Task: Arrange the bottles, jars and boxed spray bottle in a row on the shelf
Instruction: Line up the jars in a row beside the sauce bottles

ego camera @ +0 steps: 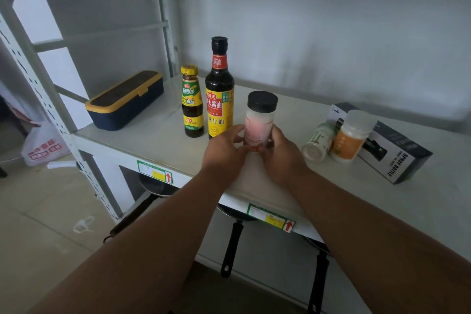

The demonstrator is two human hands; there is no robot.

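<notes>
A clear jar with a black lid and a pink-red label (258, 120) stands upright on the pale shelf (158, 132), held at its base by both hands: my left hand (225, 151) on its left side, my right hand (283, 154) on its right. Just left of it stand a tall dark soy sauce bottle (219, 89) and a shorter yellow-capped sauce bottle (192, 102), side by side. To the right, a small white jar (318, 141) lies on its side, an orange-labelled jar (353, 135) stands upright, and the boxed spray bottle (392, 150) lies flat behind them.
A navy box with a yellow-trimmed lid (125, 100) sits at the shelf's left end by the perforated upright (38, 79). Frying pans (230, 245) hang on the level below. A white plastic bag (43, 145) lies on the floor at left.
</notes>
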